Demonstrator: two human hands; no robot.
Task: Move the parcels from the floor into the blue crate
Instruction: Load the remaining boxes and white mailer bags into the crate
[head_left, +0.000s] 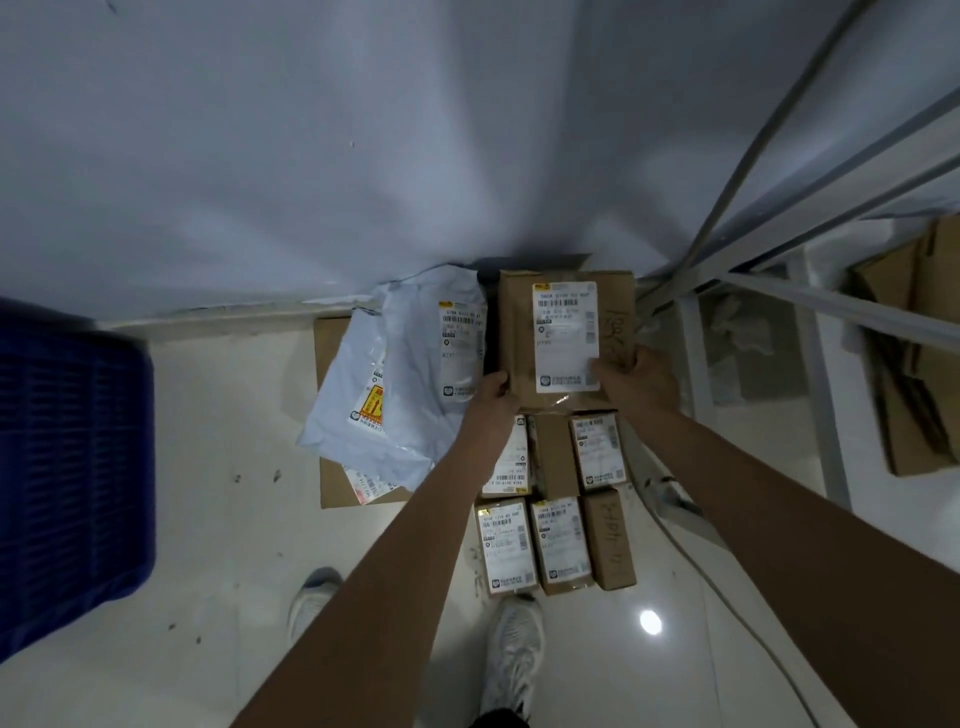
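Two hands on one cardboard box (566, 332) by the wall — left hand (491, 392) and right hand (631, 376) clamped on opposite near corners, fingers curled, for a balanced lift. Blue crate (72, 467) far left, apart; small cartons (558, 545) grounded.

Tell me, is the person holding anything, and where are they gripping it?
Yes: the large cardboard box, gripped by its near corners, the left hand on the left one and the right hand on the right.
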